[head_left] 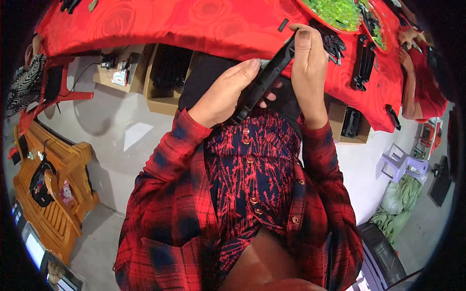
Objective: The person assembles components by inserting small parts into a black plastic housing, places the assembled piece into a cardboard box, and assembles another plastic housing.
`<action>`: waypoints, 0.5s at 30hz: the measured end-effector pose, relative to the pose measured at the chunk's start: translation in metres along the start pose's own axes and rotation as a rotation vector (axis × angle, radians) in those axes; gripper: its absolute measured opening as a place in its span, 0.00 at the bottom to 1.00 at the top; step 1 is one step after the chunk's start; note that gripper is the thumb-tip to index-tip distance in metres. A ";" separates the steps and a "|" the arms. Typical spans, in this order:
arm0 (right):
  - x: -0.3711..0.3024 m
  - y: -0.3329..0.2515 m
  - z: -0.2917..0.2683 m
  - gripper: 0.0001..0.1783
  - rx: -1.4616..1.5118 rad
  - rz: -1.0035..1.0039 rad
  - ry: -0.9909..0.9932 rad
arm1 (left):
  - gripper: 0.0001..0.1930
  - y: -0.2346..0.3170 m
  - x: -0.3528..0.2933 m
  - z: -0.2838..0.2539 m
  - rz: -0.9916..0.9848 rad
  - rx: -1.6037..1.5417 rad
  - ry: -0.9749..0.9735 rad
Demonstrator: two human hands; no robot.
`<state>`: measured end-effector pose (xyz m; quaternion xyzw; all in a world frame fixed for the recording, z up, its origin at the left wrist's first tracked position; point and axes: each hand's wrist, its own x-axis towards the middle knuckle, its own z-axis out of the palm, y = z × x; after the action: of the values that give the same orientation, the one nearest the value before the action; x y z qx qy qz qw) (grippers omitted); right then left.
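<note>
I hold a long black plastic part (268, 72) slantwise above my lap, in front of the table's edge. My left hand (224, 93) is closed around its lower length, thumb lying along the side and fingertips showing beneath. At its upper end my right hand (310, 63) grips it, with the thumb pressed near the tip. The fingers of that hand are partly hidden behind the part. Just beyond the upper end, a small black piece (283, 25) lies on the red tablecloth (194, 24). A heap of small black pieces (335, 48) lies right of my right hand.
A red tray (353, 32) holds translucent green pieces (335, 12). Several long black parts (363, 63) lie at the table's right. Below stand cardboard boxes (162, 105) with black parts inside. Another person's arm (410, 85) rests at the far right. A wooden bench (53, 189) stands left.
</note>
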<state>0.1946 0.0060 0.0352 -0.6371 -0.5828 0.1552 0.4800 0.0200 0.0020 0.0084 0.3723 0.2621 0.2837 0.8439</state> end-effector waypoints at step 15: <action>-0.001 0.008 0.007 0.24 0.215 0.124 -0.079 | 0.23 0.004 -0.005 -0.008 -0.111 -0.279 -0.053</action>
<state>0.1937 0.0091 0.0254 -0.6102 -0.5404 0.2713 0.5119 0.0098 0.0047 0.0079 0.2439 0.2179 0.2603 0.9084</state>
